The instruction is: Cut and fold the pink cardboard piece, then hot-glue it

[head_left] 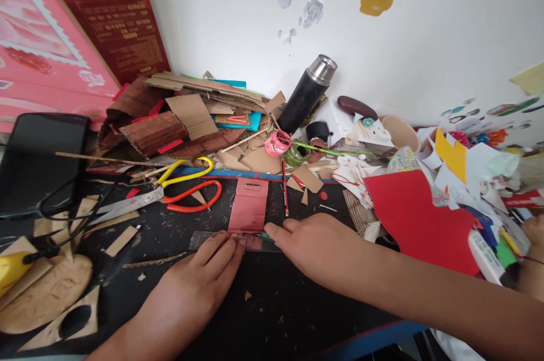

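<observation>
Pink card (249,205), head view: a small, creased piece, slotted near its far end, lies on the dark tabletop (280,304) in front of the wearer, its near edge meeting a clear strip (199,239). It is probably light, fairly stiff between creases and apt to bend along them; the side edges appear the best hold. The left hand (208,270) rests palm down, fingers together, pressing on the strip rather than wrapped around it. The right hand (310,247) has its fingertips at the card's near right corner; whether they pinch anything cannot be told. Scissors (157,195) lie open to the left; cardboard scraps (191,117), paint jars (277,145) and a tilted flask (304,94) stand before a paint-spotted white wall (238,26).
</observation>
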Motion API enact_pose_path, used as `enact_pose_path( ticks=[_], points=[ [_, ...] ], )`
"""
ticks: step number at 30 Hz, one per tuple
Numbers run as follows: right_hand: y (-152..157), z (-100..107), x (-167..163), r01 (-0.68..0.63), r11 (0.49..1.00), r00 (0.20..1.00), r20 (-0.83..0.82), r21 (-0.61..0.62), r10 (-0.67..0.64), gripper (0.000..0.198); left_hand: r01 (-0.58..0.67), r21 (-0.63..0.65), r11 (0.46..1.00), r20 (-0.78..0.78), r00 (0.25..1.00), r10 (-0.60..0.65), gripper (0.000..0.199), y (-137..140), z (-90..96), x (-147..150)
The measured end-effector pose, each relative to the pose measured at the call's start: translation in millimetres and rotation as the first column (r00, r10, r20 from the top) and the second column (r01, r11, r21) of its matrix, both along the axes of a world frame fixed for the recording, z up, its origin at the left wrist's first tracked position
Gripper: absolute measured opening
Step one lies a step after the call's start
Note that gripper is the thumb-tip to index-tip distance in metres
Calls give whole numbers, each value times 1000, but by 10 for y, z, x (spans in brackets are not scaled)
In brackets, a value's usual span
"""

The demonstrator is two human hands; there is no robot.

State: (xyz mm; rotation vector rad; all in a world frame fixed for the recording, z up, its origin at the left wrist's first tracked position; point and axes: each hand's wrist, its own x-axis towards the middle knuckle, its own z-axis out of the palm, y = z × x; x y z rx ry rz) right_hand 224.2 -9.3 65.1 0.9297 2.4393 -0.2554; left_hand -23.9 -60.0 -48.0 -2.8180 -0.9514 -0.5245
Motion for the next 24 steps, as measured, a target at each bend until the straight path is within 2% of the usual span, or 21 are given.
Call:
enact_pose_path(
  ticks=[12,15,18,24],
  points=[
    [71,51,-124,-40,999,999,6,-7,40,31,-1,2,1000,40,999,1,50,-4,-19,13],
    [57,53,-122,-46,999,999,17,2,46,34,-7,10,1000,62,998,6,48,-18,-52,11],
    [33,32,-82,-57,998,998,19,29,57,42,-11,-25,1000,65,998,12,49,-55,-118,-2],
    [34,21,-27,-70,997,998,1,34,70,37,-34,-102,994,74,996,41,52,-99,-215,-26]
  ],
)
